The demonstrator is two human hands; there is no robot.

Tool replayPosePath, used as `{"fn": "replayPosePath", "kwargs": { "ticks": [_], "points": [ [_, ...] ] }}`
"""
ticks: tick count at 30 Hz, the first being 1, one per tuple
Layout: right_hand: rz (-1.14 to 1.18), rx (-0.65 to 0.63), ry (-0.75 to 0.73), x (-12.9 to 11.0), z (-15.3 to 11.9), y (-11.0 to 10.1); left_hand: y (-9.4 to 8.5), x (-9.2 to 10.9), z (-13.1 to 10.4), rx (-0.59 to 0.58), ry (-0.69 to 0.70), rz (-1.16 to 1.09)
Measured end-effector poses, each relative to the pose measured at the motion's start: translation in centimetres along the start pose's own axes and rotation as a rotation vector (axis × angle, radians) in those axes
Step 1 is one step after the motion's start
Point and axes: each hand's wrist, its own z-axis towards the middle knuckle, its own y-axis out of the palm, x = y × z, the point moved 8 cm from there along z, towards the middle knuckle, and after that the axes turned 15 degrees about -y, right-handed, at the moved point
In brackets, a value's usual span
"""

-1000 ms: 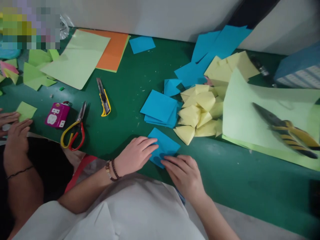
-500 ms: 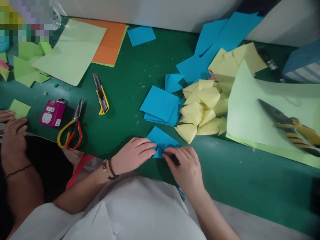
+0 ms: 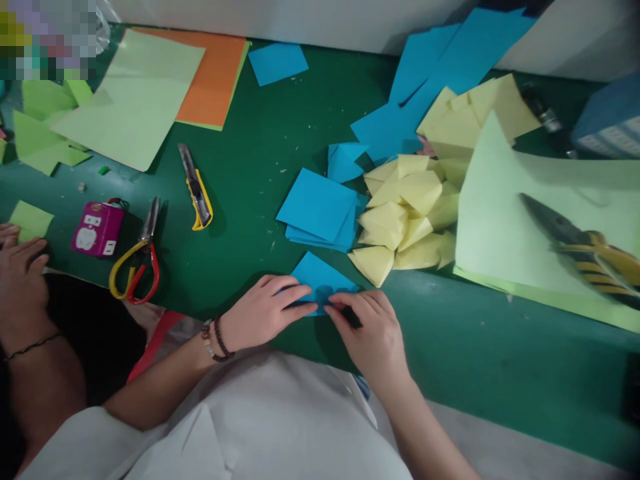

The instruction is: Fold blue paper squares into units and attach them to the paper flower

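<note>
Left hand: open, its fingers slightly spread and laid over the left part of the blue sheet.
Right hand: thumb and forefinger brought together, with the near edge of the blue sheet pinched at their tips.
Blue sheet: held flat on the worktop between the two hands, close to its near edge; one corner is pointed away from the wearer, beyond the fingers, and the near part is partly hidden by them.
Blue stack: set just beyond the blue sheet, its squares loosely fanned.
Yellow folded pieces: heaped beside the blue stack, to its right.
Blue strips: spread behind the heap, partly overlapped by flat yellow paper.
Pale green paper: laid at the right, with a black-and-yellow-handled tool resting on it, blurred.
Box cutter: placed left of the blue stack, well apart from the hands.
Scissors: left slightly open, between the box cutter and a purple box.
Orange sheet: partly covered by a light green sheet at the far left.
Co-worker's hand: rested at a small green square, at the left edge.
</note>
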Motion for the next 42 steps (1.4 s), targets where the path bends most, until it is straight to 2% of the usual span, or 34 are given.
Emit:
{"fn": "replayPosePath", "kwargs": {
  "ticks": [15, 24, 31, 35, 42],
  "points": [
    [0.004, 0.007, 0.002, -0.1, 0.1, -0.2, 0.0, 0.5, 0.2, -0.028, 0.083, 0.044],
    [-0.039, 0.014, -0.039, -0.2, -0.1, 0.0, -0.9, 0.1, 1.0, -0.145, 0.131, -0.038],
    [-0.299, 0.035, -0.159, -2.5, -0.1, -0.4, -0.7, -0.5, 1.2, -0.064, 0.102, 0.033],
    [-0.264, -0.005, -0.182, -3.7, -0.1, 0.8, -0.5, -0.4, 1.0, -0.048, 0.109, 0.027],
    [-0.169, 0.002, -0.234, -5.6, -0.7, 2.5, -0.8, -0.5, 1.0, -0.005, 0.113, -0.007]
  ]
}}
